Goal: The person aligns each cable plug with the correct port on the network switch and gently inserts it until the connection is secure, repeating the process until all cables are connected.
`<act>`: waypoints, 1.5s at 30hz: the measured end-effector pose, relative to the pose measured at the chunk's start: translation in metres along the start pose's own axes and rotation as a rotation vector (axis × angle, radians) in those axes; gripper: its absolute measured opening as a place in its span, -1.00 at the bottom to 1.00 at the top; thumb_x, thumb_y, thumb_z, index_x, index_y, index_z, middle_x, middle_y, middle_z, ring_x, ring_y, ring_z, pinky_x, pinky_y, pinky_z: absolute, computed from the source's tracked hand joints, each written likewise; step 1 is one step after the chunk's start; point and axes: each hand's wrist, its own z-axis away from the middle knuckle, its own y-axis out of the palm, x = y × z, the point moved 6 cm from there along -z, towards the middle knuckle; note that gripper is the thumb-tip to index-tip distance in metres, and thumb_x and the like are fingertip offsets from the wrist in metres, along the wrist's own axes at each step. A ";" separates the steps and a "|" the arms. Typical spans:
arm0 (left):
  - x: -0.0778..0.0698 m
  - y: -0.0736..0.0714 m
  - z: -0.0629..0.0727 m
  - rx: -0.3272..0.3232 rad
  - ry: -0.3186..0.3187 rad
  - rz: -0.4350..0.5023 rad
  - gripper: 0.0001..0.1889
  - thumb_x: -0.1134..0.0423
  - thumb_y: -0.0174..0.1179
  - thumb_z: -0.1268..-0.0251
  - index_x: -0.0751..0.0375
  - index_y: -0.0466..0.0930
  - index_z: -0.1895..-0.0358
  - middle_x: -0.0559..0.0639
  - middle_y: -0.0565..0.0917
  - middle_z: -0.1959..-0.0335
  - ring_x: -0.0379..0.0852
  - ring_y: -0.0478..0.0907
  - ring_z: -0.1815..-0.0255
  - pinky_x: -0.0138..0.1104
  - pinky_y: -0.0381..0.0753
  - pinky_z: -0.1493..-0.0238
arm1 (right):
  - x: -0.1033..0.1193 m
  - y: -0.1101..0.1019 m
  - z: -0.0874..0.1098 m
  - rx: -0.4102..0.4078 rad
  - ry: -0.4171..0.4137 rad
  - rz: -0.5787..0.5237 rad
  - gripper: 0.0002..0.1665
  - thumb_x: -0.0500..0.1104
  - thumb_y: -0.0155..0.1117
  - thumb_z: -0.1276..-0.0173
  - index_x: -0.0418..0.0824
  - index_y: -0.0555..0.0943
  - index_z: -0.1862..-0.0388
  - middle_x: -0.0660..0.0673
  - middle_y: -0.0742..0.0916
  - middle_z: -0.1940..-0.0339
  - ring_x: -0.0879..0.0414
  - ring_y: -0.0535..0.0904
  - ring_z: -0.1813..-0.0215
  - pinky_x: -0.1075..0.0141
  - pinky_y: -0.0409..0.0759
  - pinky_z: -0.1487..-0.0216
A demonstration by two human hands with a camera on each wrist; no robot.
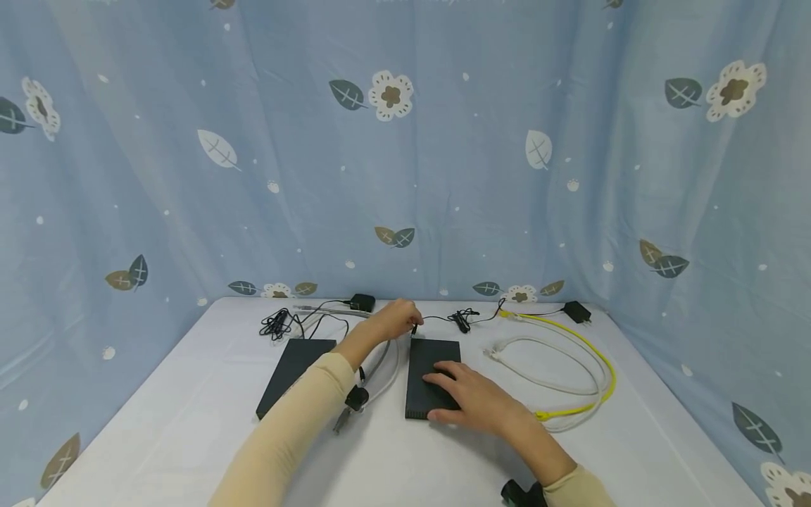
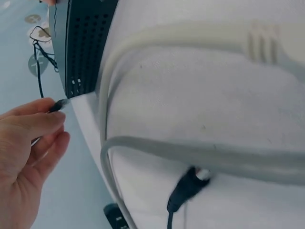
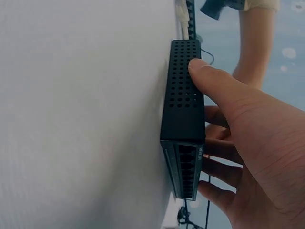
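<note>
My left hand pinches a thin black cable's plug between thumb and fingertips, its tip close by a back corner of the black network switch. The switch lies flat on the table in the head view. My right hand holds this switch, fingers spread over its top and thumb against the vented near side. A row of ports shows on its end in the right wrist view. To the left lies a second black switch, partly behind my left sleeve.
A black power adapter stands at the back, near a bundled black cord. Another adapter sits at the back right. Coiled yellow cable and white cable lie on the right. Grey cable loops between the switches.
</note>
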 end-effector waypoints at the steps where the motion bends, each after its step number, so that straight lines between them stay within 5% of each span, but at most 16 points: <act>1: 0.001 -0.001 0.001 -0.005 0.000 0.002 -0.75 0.54 0.19 -0.27 0.29 0.75 0.07 0.10 0.78 0.12 -0.02 0.72 0.09 -0.28 0.70 0.08 | -0.001 -0.001 0.001 -0.001 0.002 -0.006 -0.22 0.42 0.12 -0.32 0.13 0.39 -0.43 -0.11 0.40 -0.45 -0.08 0.40 -0.42 -0.05 0.45 -0.32; 7: 0.002 -0.005 0.010 -0.022 -0.010 0.035 -0.81 0.44 0.27 -0.26 0.31 0.76 0.09 0.09 0.78 0.14 -0.05 0.74 0.14 -0.32 0.70 0.13 | -0.010 -0.003 0.004 -0.012 0.019 -0.024 -0.22 0.42 0.16 -0.29 0.13 0.42 -0.41 -0.11 0.42 -0.43 -0.09 0.40 -0.41 -0.05 0.46 -0.30; 16: -0.012 -0.018 0.026 -0.065 0.103 0.022 -0.86 0.34 0.31 -0.25 0.19 0.79 0.17 0.02 0.73 0.19 -0.11 0.68 0.16 -0.36 0.66 0.14 | -0.012 -0.005 0.005 -0.007 0.026 -0.045 -0.24 0.39 0.18 -0.30 0.12 0.42 -0.40 -0.12 0.42 -0.43 -0.12 0.39 -0.42 -0.07 0.46 -0.29; 25: -0.028 -0.023 0.046 -0.061 0.105 0.042 -0.69 0.26 0.21 -0.38 0.10 0.64 -0.15 -0.07 0.75 0.03 -0.12 0.65 -0.05 -0.24 0.63 -0.08 | -0.011 -0.006 0.006 0.007 0.045 -0.058 -0.24 0.39 0.19 -0.30 0.11 0.43 -0.40 -0.12 0.41 -0.44 -0.13 0.38 -0.42 -0.08 0.47 -0.29; 29: -0.039 -0.023 0.056 -0.068 0.138 0.038 -0.71 0.25 0.20 -0.39 0.10 0.62 -0.14 -0.11 0.74 0.06 -0.14 0.66 -0.03 -0.27 0.62 -0.06 | -0.012 -0.005 0.006 0.003 0.039 -0.048 -0.23 0.40 0.18 -0.29 0.12 0.42 -0.40 -0.13 0.41 -0.44 -0.12 0.38 -0.42 -0.08 0.48 -0.28; 34: -0.047 -0.025 0.063 -0.081 0.126 0.027 -0.81 0.25 0.19 -0.40 0.03 0.65 -0.01 -0.18 0.73 0.07 -0.22 0.65 0.04 -0.34 0.62 0.01 | -0.011 -0.005 0.005 -0.009 0.022 -0.052 -0.22 0.40 0.18 -0.29 0.08 0.44 -0.40 -0.15 0.42 -0.42 -0.14 0.39 -0.41 -0.09 0.48 -0.27; 45: -0.053 -0.033 0.083 -0.127 0.090 -0.069 -0.68 0.23 0.12 -0.45 0.03 0.62 -0.20 -0.13 0.71 0.12 -0.17 0.57 0.13 -0.34 0.58 0.11 | -0.010 -0.005 0.005 -0.013 0.016 -0.056 -0.23 0.37 0.22 -0.29 0.06 0.45 -0.39 -0.15 0.43 -0.41 -0.15 0.40 -0.40 -0.09 0.48 -0.27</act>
